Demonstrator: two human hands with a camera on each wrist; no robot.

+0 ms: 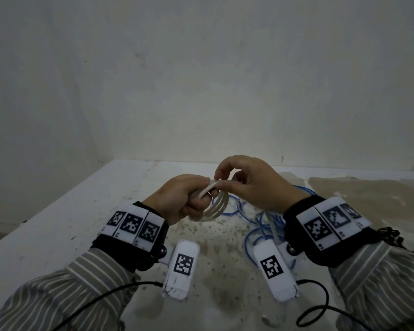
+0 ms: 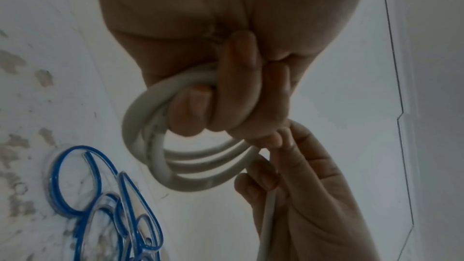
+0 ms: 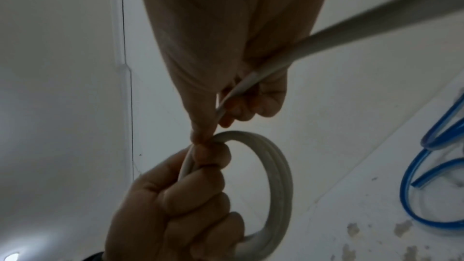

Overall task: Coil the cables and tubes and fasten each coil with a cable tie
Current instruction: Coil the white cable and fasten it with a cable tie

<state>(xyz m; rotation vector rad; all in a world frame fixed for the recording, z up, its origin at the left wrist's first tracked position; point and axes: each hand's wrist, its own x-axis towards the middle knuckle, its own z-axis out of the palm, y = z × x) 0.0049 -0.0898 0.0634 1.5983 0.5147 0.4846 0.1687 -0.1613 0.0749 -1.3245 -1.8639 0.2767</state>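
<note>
My left hand (image 1: 177,199) was clenched around a small coil of white cable (image 1: 216,209), the fingers (image 2: 241,94) curled through the loops and squeezing them against my palm. Three or so turns hung below that fist, held up clear of the table (image 1: 81,211). My right hand (image 1: 251,185) met it just beside the knuckles: thumb and forefinger pinched the cable where it joined the top of the coil, fingertips touching those of the left hand. From that pinch the free length of white cable (image 3: 326,41) ran back through my right palm and on past my wrist, down toward the table below it.

Under and beyond my right hand lay a loose tangle of blue tube (image 1: 256,225), its loops spread flat on the stained tabletop, apart from the coil I held. In the left wrist view the same blue loops (image 2: 105,205) lay well below the coil.

Each wrist wore a black band with white marker tiles, and a white camera unit (image 1: 181,268) stuck out beneath each. Black leads trailed from them toward me across my striped sleeves (image 1: 69,290). A plain pale wall (image 1: 201,80) rose behind the table's far edge.
</note>
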